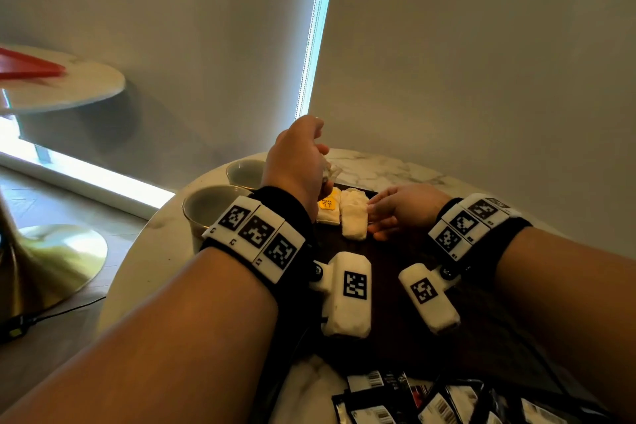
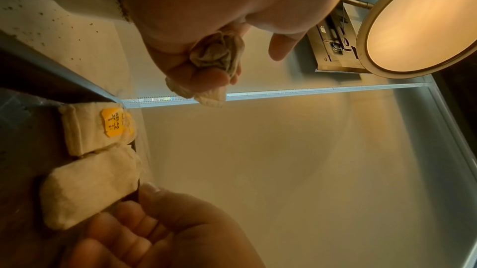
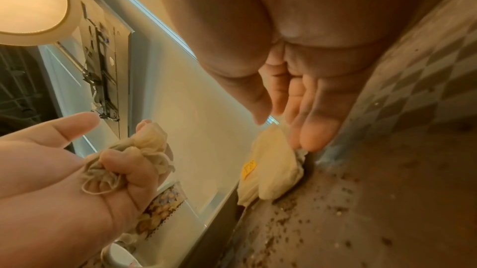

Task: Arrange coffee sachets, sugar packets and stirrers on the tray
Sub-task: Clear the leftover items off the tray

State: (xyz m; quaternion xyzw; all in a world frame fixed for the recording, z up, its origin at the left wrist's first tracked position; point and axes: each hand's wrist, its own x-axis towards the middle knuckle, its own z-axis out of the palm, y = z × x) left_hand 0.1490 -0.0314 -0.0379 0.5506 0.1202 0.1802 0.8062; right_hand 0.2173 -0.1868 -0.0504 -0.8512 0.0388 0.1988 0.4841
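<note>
A dark tray (image 1: 399, 251) lies on the round marble table (image 1: 371, 169). At its far end two cream cloth sachets lie side by side: one with a yellow label (image 1: 327, 210) (image 2: 95, 129) and a plain one (image 1: 354, 220) (image 2: 85, 186). My left hand (image 1: 303, 162) hovers above them and grips a third, crumpled cloth sachet (image 2: 216, 54) (image 3: 134, 160) in its curled fingers. My right hand (image 1: 382, 217) (image 3: 307, 125) is low over the tray, fingers straight, with the fingertips against the plain sachet's right side.
Two grey cups (image 1: 210, 206) (image 1: 244, 172) stand at the table's left edge beside the tray. Several black sachets (image 1: 413, 399) lie in a heap at the near edge. A second round table (image 1: 62, 83) stands off to the left.
</note>
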